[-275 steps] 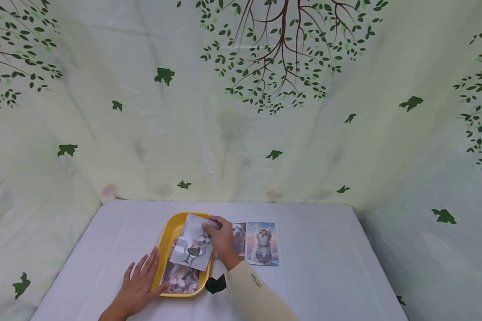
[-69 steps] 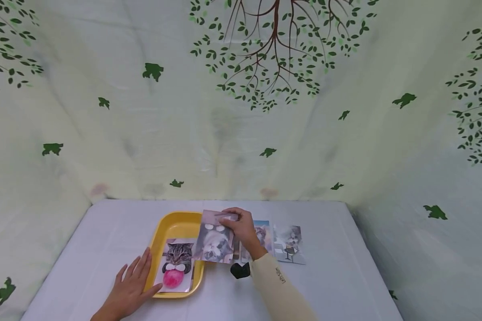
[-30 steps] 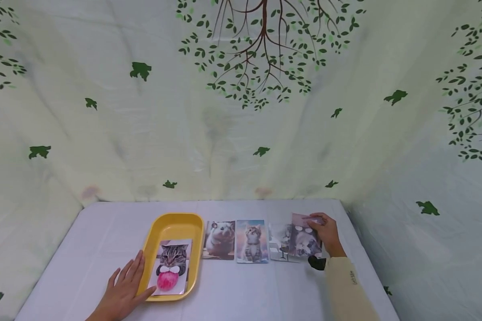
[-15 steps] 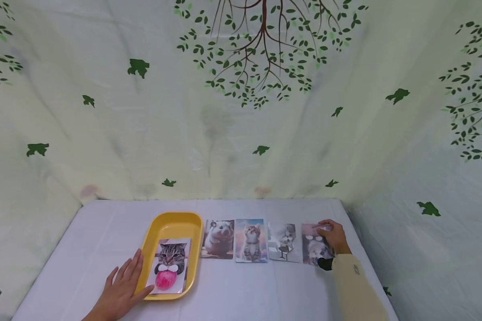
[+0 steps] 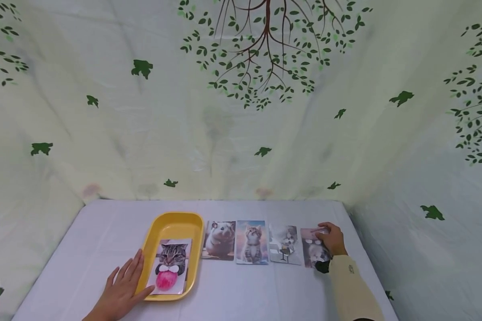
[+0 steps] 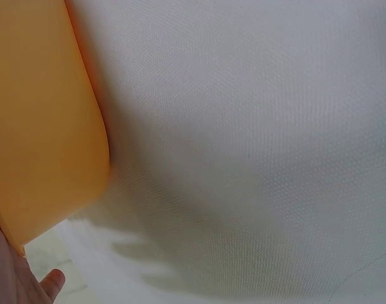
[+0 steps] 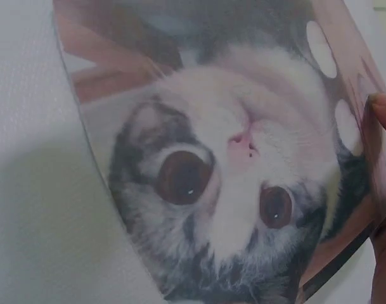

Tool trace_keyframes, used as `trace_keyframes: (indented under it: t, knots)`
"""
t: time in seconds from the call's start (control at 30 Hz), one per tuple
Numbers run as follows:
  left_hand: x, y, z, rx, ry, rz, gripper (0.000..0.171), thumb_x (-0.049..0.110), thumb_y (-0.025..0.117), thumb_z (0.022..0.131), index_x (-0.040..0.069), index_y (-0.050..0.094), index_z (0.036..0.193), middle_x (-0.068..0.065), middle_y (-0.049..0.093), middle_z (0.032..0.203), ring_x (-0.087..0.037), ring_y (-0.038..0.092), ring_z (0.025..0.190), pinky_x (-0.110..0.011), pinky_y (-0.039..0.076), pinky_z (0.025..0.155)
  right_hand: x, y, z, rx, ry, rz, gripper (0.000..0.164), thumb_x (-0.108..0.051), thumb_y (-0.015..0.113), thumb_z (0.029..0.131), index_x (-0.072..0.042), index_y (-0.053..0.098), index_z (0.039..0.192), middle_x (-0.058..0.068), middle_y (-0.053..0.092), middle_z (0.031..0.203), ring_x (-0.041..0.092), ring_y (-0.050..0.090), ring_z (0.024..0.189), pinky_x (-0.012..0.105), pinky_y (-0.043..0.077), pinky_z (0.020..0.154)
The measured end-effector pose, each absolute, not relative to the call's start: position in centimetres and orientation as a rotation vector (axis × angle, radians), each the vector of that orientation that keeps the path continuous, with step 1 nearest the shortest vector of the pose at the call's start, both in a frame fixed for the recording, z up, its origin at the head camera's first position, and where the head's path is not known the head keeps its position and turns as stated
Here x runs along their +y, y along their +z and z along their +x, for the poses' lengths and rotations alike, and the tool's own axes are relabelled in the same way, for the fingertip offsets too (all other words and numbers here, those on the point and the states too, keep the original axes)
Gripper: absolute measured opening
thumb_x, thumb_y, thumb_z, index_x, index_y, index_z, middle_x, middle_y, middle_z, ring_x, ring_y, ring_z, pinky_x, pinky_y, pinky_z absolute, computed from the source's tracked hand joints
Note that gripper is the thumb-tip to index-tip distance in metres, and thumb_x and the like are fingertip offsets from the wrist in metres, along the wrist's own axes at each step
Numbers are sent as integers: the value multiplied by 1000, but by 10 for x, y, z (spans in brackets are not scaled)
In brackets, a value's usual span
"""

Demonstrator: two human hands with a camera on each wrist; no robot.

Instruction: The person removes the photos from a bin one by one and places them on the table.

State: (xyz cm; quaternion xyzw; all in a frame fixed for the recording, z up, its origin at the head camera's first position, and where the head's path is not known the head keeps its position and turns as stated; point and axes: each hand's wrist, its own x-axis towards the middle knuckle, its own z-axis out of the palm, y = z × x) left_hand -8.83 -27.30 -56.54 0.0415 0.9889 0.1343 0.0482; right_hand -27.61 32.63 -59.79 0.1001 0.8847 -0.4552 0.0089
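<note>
My right hand [image 5: 332, 240] pinches the top right of a photo card [image 5: 312, 252] at the right end of a row of cards. In the right wrist view this photo card [image 7: 237, 190] shows an upside-down kitten face, and it is bent near the thumb [image 7: 384, 113]. My left hand [image 5: 120, 285] rests along the left rim of a yellow tray [image 5: 178, 226], fingers straight and thumb over its near corner. Inside the tray lies a cat card [image 5: 172, 263] with a pink ball. The left wrist view shows the tray's outer wall [image 6: 47, 120].
Left of the held card, three cards lie in a row beside the tray: a hamster card [image 5: 220, 240], a kitten card [image 5: 251, 243] and a grey card with a wine glass [image 5: 285, 245]. A white cloth [image 5: 233, 290] covers the table; a leaf-patterned curtain [image 5: 209, 133] hangs behind.
My right hand has carried the upside-down kitten card from the tray to the row's right end, just right of the wine-glass card, uncovering that card. My left hand stays on the tray.
</note>
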Motion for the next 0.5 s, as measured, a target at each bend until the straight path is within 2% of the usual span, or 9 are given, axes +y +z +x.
trace_keyframes:
  t: [0.13,0.3,0.4,0.5]
  knots:
    - [-273,-565,-88,3002,410,111,104,61,56,86,-5,9,151,-20,16,155,-46,20,134,-68,9,105,325,-600,-276,2760,-1430,340,36,-1,66,85,6,59,120,30,53,128,41,48,116,54,38,98]
    - [-274,-565,-87,3008,401,116,103,60,56,86,-5,10,151,-19,16,155,-46,20,133,-68,9,105,315,-594,-277,2779,-1469,426,37,-6,63,86,4,59,122,28,49,134,42,43,123,57,35,101]
    - [-274,-565,-87,3032,399,141,101,58,57,87,-6,12,151,-18,16,156,-45,21,134,-67,10,105,300,-583,-280,2797,-1524,401,35,-9,61,90,4,60,122,26,51,133,41,41,126,57,34,102]
    - [-274,-565,-86,3044,405,153,99,57,58,87,-6,14,151,-17,16,157,-44,21,134,-67,11,105,276,-571,-284,2785,-1579,298,32,-11,62,92,4,61,121,24,55,128,38,44,123,54,37,100]
